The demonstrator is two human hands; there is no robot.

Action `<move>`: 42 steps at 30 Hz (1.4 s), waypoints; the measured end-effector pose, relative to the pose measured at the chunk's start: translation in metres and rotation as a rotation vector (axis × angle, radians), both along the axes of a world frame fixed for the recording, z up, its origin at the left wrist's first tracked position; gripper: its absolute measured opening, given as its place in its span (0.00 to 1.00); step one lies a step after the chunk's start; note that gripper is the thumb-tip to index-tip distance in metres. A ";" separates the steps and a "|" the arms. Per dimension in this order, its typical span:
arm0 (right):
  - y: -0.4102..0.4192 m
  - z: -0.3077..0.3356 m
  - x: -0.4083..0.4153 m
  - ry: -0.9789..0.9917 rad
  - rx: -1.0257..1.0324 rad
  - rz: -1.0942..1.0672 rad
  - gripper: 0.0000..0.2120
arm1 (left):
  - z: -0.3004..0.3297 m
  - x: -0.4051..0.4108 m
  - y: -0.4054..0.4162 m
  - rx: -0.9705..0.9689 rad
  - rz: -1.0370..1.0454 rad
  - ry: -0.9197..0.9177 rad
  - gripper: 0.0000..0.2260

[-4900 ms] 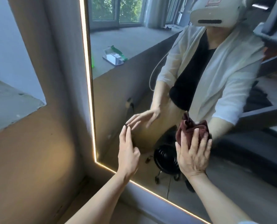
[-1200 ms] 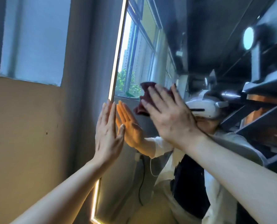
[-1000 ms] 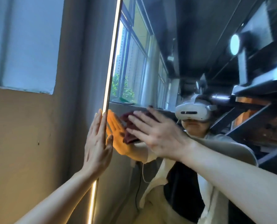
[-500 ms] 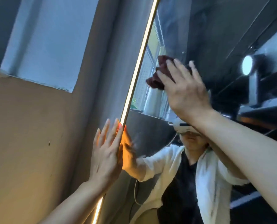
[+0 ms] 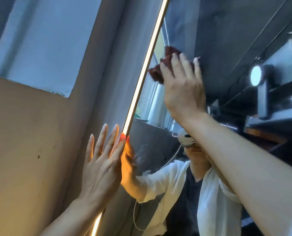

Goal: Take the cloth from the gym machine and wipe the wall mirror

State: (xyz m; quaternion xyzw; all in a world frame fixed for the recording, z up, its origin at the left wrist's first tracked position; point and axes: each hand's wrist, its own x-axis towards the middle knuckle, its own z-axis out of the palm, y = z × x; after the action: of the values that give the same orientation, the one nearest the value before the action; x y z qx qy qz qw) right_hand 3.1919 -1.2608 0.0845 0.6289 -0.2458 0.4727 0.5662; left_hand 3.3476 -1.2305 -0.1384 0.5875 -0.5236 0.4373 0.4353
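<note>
Nearest, the left hand (image 5: 102,169) lies flat with straight, spread fingers against the wall (image 5: 31,142), right at the lit edge strip (image 5: 141,79) of the wall mirror (image 5: 227,40). Farther up, the right hand (image 5: 182,82) presses a bunched maroon cloth (image 5: 160,67) onto the glass just beside that strip, fingers extended over it. The arm is stretched high, so pressure may fall off and the loose wad could slip from under the fingers and drop; it may also catch the strip. The cloth is crumpled with no clear long axis; its bulk trails up and left from the fingers.
</note>
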 end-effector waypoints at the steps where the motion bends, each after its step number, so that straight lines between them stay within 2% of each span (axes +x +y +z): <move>1: -0.002 -0.019 0.005 0.071 0.008 0.015 0.22 | 0.000 0.000 0.001 0.000 -0.003 0.000 0.34; 4: -0.005 -0.077 0.002 0.465 0.082 0.021 0.23 | 0.000 0.000 0.004 0.004 0.005 -0.008 0.33; 6: -0.006 -0.064 -0.013 0.552 0.047 0.001 0.23 | 0.000 -0.002 0.007 0.003 -0.014 -0.011 0.34; 7: -0.009 -0.048 -0.020 0.475 0.017 -0.009 0.22 | 0.001 -0.003 0.009 0.003 -0.027 -0.008 0.34; 10: -0.003 -0.011 -0.039 0.040 0.000 -0.013 0.22 | 0.002 -0.005 0.009 -0.010 -0.072 0.010 0.34; 12: 0.003 -0.035 -0.034 -0.023 0.031 0.022 0.23 | 0.000 -0.006 0.006 -0.042 -0.109 0.045 0.30; 14: 0.007 -0.100 -0.031 0.153 0.098 0.037 0.24 | -0.006 -0.008 0.005 -0.104 -0.202 0.128 0.25; 17: 0.016 -0.198 -0.052 0.554 0.210 -0.044 0.22 | -0.037 -0.025 0.017 -0.156 -0.386 0.292 0.27; 19: 0.017 -0.204 -0.072 0.746 0.240 -0.118 0.22 | -0.066 -0.038 0.024 -0.118 -0.449 0.323 0.27; 20: 0.013 -0.188 -0.076 0.743 0.211 -0.110 0.21 | -0.077 -0.043 0.027 -0.073 -0.480 0.332 0.28; 21: 0.011 -0.164 -0.075 0.651 0.188 -0.082 0.21 | -0.085 -0.046 0.028 -0.022 -0.510 0.348 0.29; 23: 0.012 -0.110 -0.069 0.298 0.169 -0.010 0.21 | -0.088 -0.052 0.029 0.046 -0.534 0.386 0.31; 25: 0.018 -0.091 -0.059 0.037 0.203 0.019 0.22 | -0.085 -0.061 0.032 0.098 -0.545 0.458 0.32; 27: 0.018 -0.128 -0.056 0.088 0.198 0.025 0.21 | -0.086 -0.066 0.035 0.174 -0.567 0.508 0.28; 30: 0.021 -0.233 -0.071 0.475 0.305 -0.015 0.22 | -0.085 -0.063 0.046 0.206 -0.628 0.485 0.29; 32: 0.024 -0.257 -0.084 0.651 0.370 -0.056 0.23 | -0.081 -0.057 0.051 0.248 -0.591 0.452 0.28; 34: 0.021 -0.231 -0.078 0.613 0.328 -0.030 0.23 | -0.079 -0.053 0.055 0.262 -0.529 0.417 0.36; 38: 0.021 -0.159 -0.035 0.103 0.293 0.014 0.25 | -0.081 -0.051 0.057 0.310 -0.526 0.449 0.39; 40: 0.021 -0.183 -0.018 0.128 0.315 0.027 0.23 | -0.084 -0.052 0.055 0.231 -0.559 0.489 0.38; 42: 0.020 -0.230 -0.015 0.360 0.356 0.038 0.19 | -0.086 -0.054 0.053 0.125 -0.575 0.539 0.37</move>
State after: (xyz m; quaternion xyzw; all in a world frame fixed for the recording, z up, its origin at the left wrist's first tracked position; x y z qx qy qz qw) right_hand 3.1769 -1.2405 -0.1454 0.7972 -0.2084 0.3128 0.4724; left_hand 3.2937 -1.1777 -0.2246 0.5361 -0.5594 0.0953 0.6250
